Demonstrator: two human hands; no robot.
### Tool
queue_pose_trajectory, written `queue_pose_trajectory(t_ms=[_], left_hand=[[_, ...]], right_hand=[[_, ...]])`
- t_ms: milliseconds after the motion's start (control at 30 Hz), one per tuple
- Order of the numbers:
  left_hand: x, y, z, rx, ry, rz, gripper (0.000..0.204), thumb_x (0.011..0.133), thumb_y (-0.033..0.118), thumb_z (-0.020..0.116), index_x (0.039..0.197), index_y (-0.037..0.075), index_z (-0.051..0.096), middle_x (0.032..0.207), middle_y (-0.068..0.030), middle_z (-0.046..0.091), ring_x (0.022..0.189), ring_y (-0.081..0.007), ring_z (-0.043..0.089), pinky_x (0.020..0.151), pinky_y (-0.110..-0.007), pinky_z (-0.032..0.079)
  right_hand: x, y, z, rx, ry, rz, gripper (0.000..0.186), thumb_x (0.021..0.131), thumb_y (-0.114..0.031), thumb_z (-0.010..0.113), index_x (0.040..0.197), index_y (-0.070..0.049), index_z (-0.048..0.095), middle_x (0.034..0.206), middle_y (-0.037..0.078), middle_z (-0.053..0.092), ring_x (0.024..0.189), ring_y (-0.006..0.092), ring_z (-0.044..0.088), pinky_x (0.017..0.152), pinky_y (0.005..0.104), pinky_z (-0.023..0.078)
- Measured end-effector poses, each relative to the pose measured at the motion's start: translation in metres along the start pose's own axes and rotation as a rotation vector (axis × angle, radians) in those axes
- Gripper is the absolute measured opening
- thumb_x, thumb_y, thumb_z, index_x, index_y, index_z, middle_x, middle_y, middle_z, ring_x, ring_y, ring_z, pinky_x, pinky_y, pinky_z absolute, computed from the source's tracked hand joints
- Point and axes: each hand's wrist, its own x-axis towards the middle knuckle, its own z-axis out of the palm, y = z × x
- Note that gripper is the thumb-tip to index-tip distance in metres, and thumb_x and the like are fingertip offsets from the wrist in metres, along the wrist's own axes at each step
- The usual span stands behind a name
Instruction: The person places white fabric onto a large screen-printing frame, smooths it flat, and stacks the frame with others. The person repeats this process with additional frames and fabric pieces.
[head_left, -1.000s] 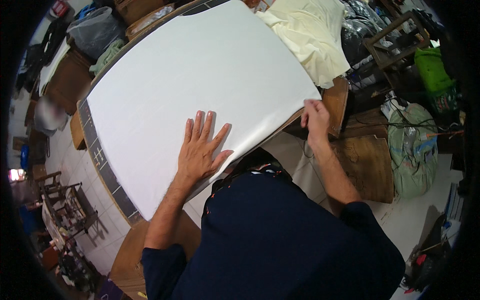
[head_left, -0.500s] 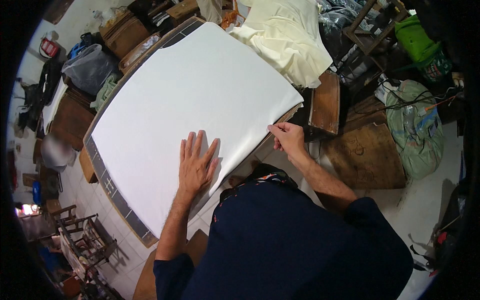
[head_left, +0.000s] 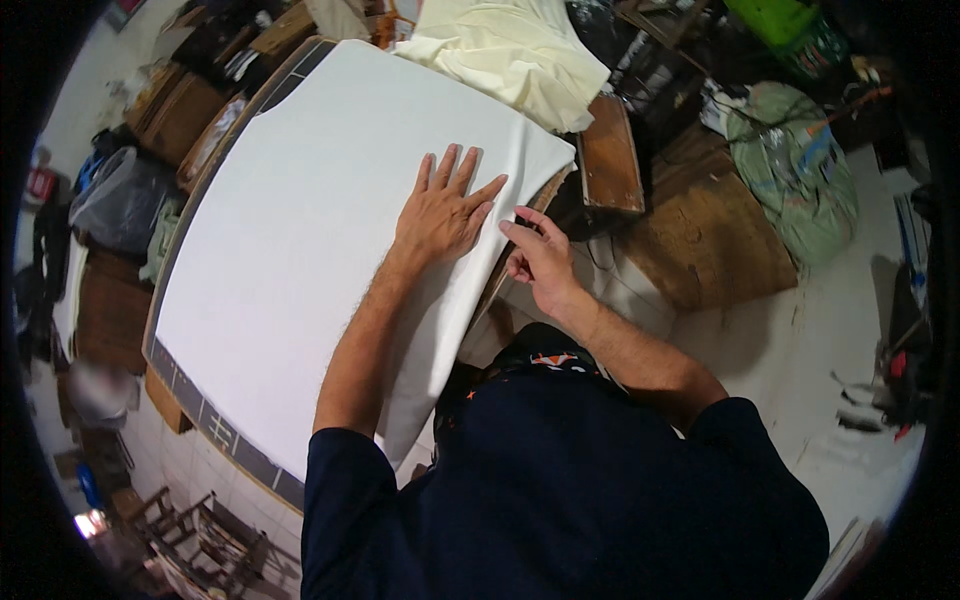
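A large sheet of white cloth point(head_left: 290, 250) covers most of a dark-topped table point(head_left: 222, 430). My left hand point(head_left: 440, 215) lies flat on it near the right edge, fingers spread and pointing away from me. Just to its right, at the table's edge, my right hand point(head_left: 542, 258) has thumb and index finger at the cloth's border, in what looks like a pinch. A raised fold runs along this border past both hands, and the near end of the cloth hangs over the edge. Some of my right fingers are curled under and partly hidden.
Cream cloth point(head_left: 520, 60) lies heaped at the far end. Right of the table stand a wooden box point(head_left: 610, 155), a brown board point(head_left: 705, 245) and a bulging green sack point(head_left: 795, 175). Bags and boxes line the left side, with a wooden chair point(head_left: 215, 530) lower down.
My left hand has slid farther up the cloth, close to my right hand. The cloth's right border now shows a raised fold. The whole view has shifted slightly.
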Motion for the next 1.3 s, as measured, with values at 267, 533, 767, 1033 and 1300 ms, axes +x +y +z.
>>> queue_pose_trajectory(t_ms=[267,533,767,1033,1300], left_hand=[[-0.011,-0.003,0.012,-0.050,0.081,0.094,0.044,0.104,0.042,0.035,0.146,0.036,0.045,0.158,-0.0147,0.030,0.148,-0.0382,0.021,0.118,-0.060,0.013],[-0.012,-0.002,0.014,-0.077,0.091,0.107,0.044,0.103,0.041,0.039,0.146,0.035,0.046,0.157,-0.0181,0.030,0.147,-0.0406,0.022,0.117,-0.062,0.013],[-0.021,0.018,0.010,-0.071,0.088,0.134,0.047,0.099,0.038,0.046,0.145,0.025,0.049,0.155,-0.0207,0.033,0.144,-0.0420,0.026,0.114,-0.065,0.017],[-0.032,0.040,0.004,-0.367,0.006,0.275,0.049,0.104,0.033,0.038,0.151,0.017,0.039,0.156,-0.0177,0.033,0.146,-0.0362,0.026,0.119,-0.053,0.018],[-0.118,0.015,-0.039,0.024,-0.009,-0.403,0.055,0.101,0.029,0.048,0.152,0.015,0.036,0.160,-0.0189,0.025,0.149,-0.0377,0.019,0.120,-0.054,0.012]], right_hand=[[-0.017,0.013,-0.004,-0.118,-0.011,0.054,0.021,0.085,-0.021,0.077,0.095,-0.008,0.065,0.079,-0.004,0.058,0.060,0.0050,0.049,0.049,0.0212,0.035],[-0.036,0.028,-0.009,-0.026,-0.031,0.115,0.033,0.087,-0.025,0.075,0.111,-0.006,0.062,0.099,0.004,0.067,0.087,0.0126,0.064,0.073,0.0300,0.052],[-0.034,0.046,-0.053,-0.066,-0.099,0.232,0.023,0.095,-0.021,0.066,0.113,-0.008,0.061,0.102,0.005,0.068,0.081,0.0143,0.065,0.066,0.0322,0.054],[0.031,0.007,-0.086,-0.172,0.187,0.043,0.019,0.093,-0.031,0.067,0.102,-0.014,0.065,0.083,-0.005,0.057,0.071,0.0079,0.056,0.059,0.0255,0.046],[0.139,-0.072,-0.082,-0.576,0.319,-0.121,0.041,0.087,-0.040,0.072,0.101,-0.002,0.069,0.092,0.004,0.067,0.080,0.0143,0.058,0.070,0.0310,0.048]])
